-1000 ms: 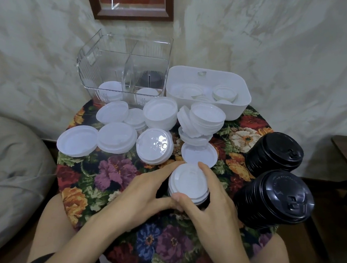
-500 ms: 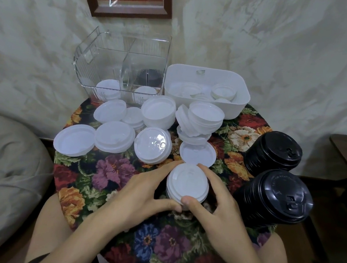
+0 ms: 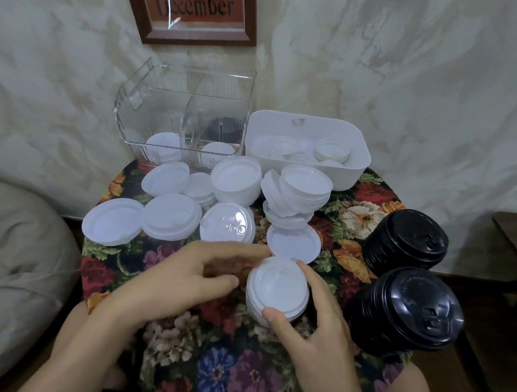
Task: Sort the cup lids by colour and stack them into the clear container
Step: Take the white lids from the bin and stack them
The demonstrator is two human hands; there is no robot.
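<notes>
Hands point(image 3: 186, 272) point(image 3: 309, 325) at low white lid stack point(image 3: 277, 284)

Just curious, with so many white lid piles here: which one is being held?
The white stack nearest the person: the right hand pinches it between thumb and fingers. The other white piles lie untouched farther back.

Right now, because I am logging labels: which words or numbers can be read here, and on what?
"December": on the framed picture.
Raised marks on a white lid: too blurred to read.
Raised marks on the black lids: too small to read.
</notes>
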